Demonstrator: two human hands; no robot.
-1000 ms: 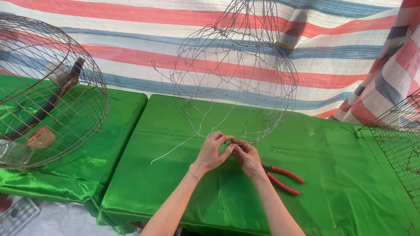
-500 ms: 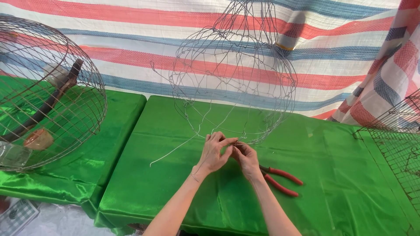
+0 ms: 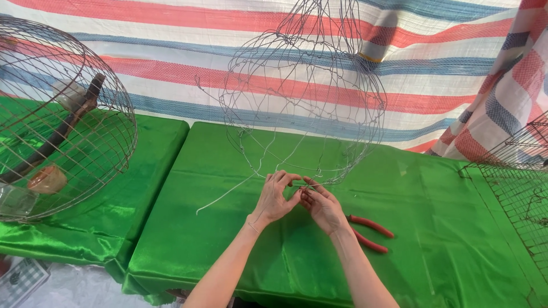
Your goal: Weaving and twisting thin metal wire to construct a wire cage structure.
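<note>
Your left hand (image 3: 274, 197) and right hand (image 3: 321, 206) are pinched together, fingertips nearly touching, on the bottom rim of the one unfinished wire frame (image 3: 302, 97) that rises just above and beyond them, with a loose wire tail (image 3: 228, 194) trailing out to the left of your left hand. The frame looks light and springy, thin enough to bend and likely to sway or poke, so grip it low at the rim where strands cross rather than on free ends. Count one pair of red-handled pliers (image 3: 368, 232) just right of your right wrist on the green cloth (image 3: 456, 239), one finished round cage (image 3: 57, 120) far to your left, and one flat mesh panel (image 3: 516, 188) far to your right.
</note>
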